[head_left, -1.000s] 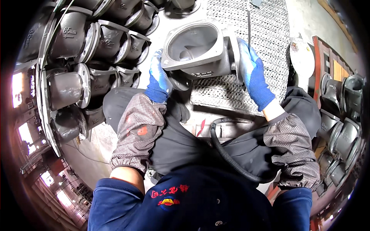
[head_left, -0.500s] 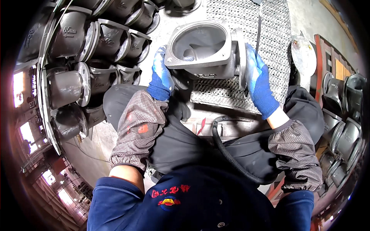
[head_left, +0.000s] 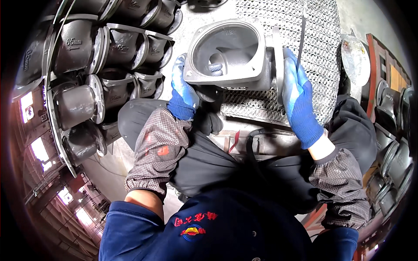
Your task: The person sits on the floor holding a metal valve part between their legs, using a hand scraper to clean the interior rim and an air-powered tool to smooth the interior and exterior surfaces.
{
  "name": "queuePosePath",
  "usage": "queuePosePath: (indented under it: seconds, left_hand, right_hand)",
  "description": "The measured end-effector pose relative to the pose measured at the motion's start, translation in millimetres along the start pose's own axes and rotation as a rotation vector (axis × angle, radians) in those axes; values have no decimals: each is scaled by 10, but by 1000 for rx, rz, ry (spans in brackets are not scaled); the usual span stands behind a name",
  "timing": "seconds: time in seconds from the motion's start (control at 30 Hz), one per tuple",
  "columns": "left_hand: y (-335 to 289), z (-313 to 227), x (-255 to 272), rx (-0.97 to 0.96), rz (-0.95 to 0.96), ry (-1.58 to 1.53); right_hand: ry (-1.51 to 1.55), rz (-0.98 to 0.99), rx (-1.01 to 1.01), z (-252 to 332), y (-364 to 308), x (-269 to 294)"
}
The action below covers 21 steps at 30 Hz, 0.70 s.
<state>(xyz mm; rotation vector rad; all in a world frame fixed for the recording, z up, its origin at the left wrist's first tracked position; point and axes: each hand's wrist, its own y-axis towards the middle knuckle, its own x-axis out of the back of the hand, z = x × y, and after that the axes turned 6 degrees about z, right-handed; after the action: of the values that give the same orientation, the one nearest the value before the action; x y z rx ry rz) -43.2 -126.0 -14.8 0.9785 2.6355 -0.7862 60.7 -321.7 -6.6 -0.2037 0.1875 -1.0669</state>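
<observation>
Between my two gloved hands is a grey cast-iron valve body, its large square-flanged opening facing up toward me. My left hand, in a blue and white glove, grips its left end. Blue fingertips show inside the casting, through its side port. On the other side, my right hand presses against the round right flange with its fingers extended upward; the fingertips' far side is hidden. The casting is over a mesh-patterned metal surface in front of my knees.
Several similar castings are stacked at the left behind a thin metal edge. More castings lie at the right by a red frame. A pale round disc stands near that frame. A dark hose runs between my legs.
The valve body has turned slightly between my hands, and more of my left fingertips shows inside it. The surroundings have shifted a little in the view. Both hands stay on the casting.
</observation>
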Motion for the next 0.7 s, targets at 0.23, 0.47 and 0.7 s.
queuePosePath:
  seconds: [0.23, 0.47, 0.7]
  left_hand:
    - [-51, 60, 156, 13, 170, -47]
    - [36, 53, 368, 256, 406, -311]
    - [40, 44, 402, 304, 545, -145]
  right_hand:
    - [-47, 67, 4, 48, -153, 69]
    - [-52, 167, -29, -16, -319, 266]
    - [200, 197, -470, 291, -201, 608]
